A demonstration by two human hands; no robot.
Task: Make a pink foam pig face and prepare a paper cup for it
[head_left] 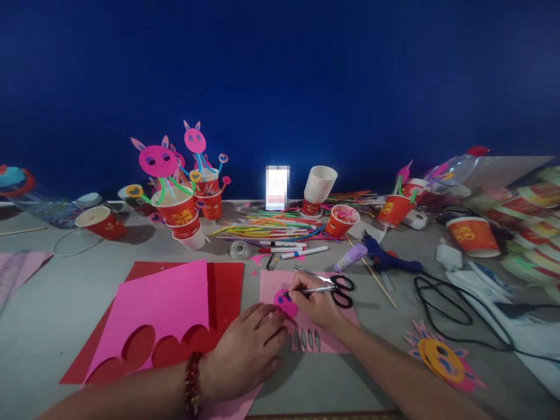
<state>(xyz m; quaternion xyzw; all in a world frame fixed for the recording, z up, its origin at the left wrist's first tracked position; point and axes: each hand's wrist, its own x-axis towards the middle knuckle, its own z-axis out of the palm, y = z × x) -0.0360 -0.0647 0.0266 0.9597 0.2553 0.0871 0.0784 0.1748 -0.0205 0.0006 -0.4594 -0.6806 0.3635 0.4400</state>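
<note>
Pinching pen (320, 289) between fingertips, right hand (310, 296) marks pink disc (287, 307) on pale sheet (270, 281). Pen tip points left, long axis roughly crosswise. Left hand (245, 345) near disc, fingers slightly apart.

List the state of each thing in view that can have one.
Right hand, closed around pen
Pen, tip at pink disc
Left hand, open, palm down
Pink disc, drawn on
Bright pink sheet, near edge cut away in curves
Light pink sheet, narrow holes cut
Scissors, lying down, blades partly hidden
Glue gun, lying down
Screen, lit
Cup stack, nested, leaning
Pink-filled cup, upright
</note>
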